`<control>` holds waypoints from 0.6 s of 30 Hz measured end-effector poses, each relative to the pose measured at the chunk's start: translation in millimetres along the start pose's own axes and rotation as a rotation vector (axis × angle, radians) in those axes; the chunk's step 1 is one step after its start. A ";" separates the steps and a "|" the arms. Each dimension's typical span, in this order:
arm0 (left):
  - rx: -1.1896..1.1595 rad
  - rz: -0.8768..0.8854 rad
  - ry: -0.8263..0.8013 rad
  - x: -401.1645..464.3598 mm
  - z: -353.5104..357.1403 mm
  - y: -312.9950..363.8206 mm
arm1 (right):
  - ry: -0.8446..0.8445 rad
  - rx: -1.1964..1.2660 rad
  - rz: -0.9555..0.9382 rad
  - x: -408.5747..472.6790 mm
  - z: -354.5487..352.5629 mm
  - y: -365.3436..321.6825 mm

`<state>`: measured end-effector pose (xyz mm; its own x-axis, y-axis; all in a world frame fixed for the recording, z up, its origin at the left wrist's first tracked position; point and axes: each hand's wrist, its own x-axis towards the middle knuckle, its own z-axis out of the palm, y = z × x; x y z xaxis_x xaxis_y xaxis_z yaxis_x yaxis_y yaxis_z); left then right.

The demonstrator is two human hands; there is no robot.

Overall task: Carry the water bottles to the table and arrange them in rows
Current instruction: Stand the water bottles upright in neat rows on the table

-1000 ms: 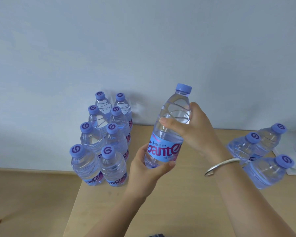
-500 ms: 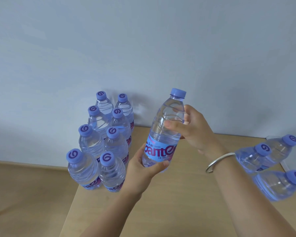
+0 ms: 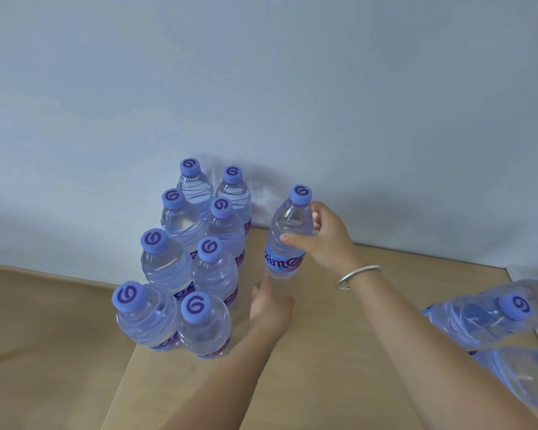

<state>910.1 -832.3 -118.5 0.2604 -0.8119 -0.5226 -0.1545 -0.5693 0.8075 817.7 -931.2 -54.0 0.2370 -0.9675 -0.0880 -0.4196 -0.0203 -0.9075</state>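
Near table [image 3: 339, 367] edge, right hand [image 3: 326, 240] gripping bottle [image 3: 288, 237]

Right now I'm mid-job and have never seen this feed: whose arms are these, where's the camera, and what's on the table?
No machine: a person's bare arms, seen from a wide-angle camera worn on their head, looking down. The right hand, with a silver bangle, grips an upright water bottle at its shoulder. The left hand reaches to its base; the grip there is blurred. On the wooden table stand eight blue-capped bottles in two rows of four. More bottles, blurred, show at the right edge.
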 end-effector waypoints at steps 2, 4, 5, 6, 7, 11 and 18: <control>0.004 0.023 0.022 9.3 1.6 1.6 | 0.012 0.016 -0.008 7.5 5.0 6.1; -0.054 0.024 0.033 16.4 1.1 3.5 | 0.019 0.032 -0.008 15.2 9.2 10.8; -0.093 0.016 0.033 19.1 0.9 4.3 | 0.017 0.037 -0.008 18.5 11.0 12.3; -0.131 0.013 0.034 21.2 1.3 5.6 | 0.013 0.039 -0.010 21.5 12.8 13.5; -0.164 0.014 0.037 23.4 2.5 7.2 | 0.007 0.038 -0.014 23.8 14.6 14.9; -0.303 -0.022 0.063 35.8 5.3 13.3 | -0.002 0.030 -0.028 32.5 21.0 20.6; -0.411 -0.032 0.118 50.6 7.5 19.4 | 0.027 -0.027 -0.075 46.7 32.9 18.5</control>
<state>913.1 -885.4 -131.3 0.3696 -0.7609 -0.5333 0.2415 -0.4755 0.8459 849.8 -968.4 -88.5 0.2457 -0.9693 -0.0086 -0.4252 -0.0998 -0.8996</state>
